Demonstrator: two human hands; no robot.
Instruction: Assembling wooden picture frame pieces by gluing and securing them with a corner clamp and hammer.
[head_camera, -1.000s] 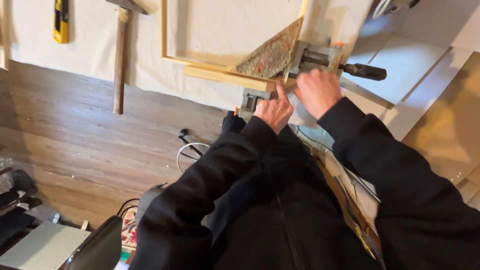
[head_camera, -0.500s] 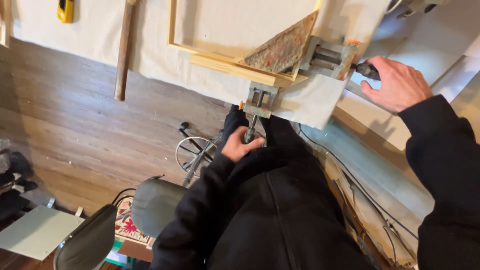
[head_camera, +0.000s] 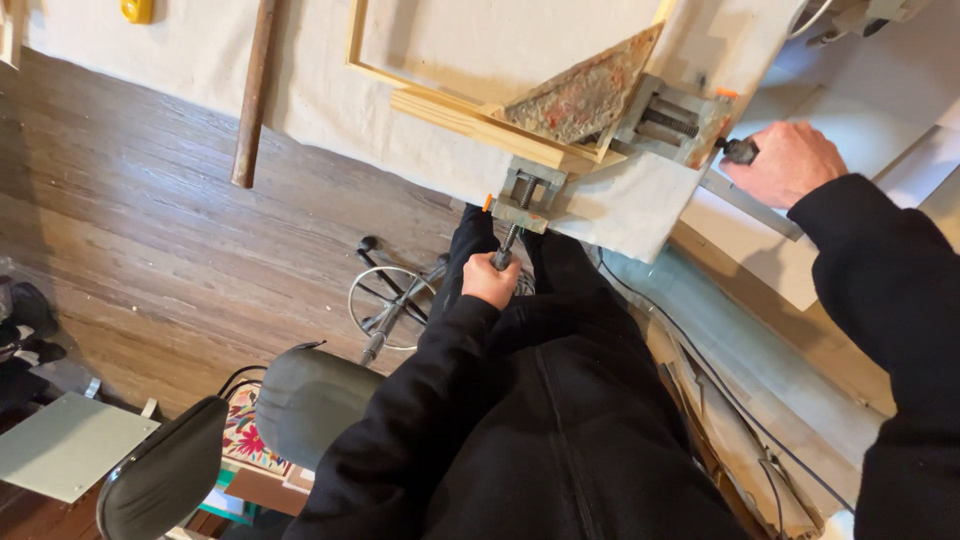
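Note:
A pale wooden frame (head_camera: 470, 105) lies on a cloth-covered table (head_camera: 330, 110), its corner held in a grey metal corner clamp (head_camera: 650, 125) beside a stained triangular block (head_camera: 585, 95). My left hand (head_camera: 490, 282) grips the clamp's lower screw handle (head_camera: 505, 250), which sticks out past the table edge. My right hand (head_camera: 785, 160) is closed around the clamp's other handle (head_camera: 742, 150) at the right. Both arms are in black sleeves.
A long wooden tool handle (head_camera: 252, 95) and a yellow object (head_camera: 137, 10) lie on the cloth at the left. Below are a wooden floor (head_camera: 150, 240), a stool with a metal base (head_camera: 385, 295), a grey seat (head_camera: 305, 400) and cables. White boards (head_camera: 800, 230) lean at the right.
One second ago both hands were together at the clamp's corner. They have since parted: the left dropped to the lower screw handle, the right moved out to the right-hand handle.

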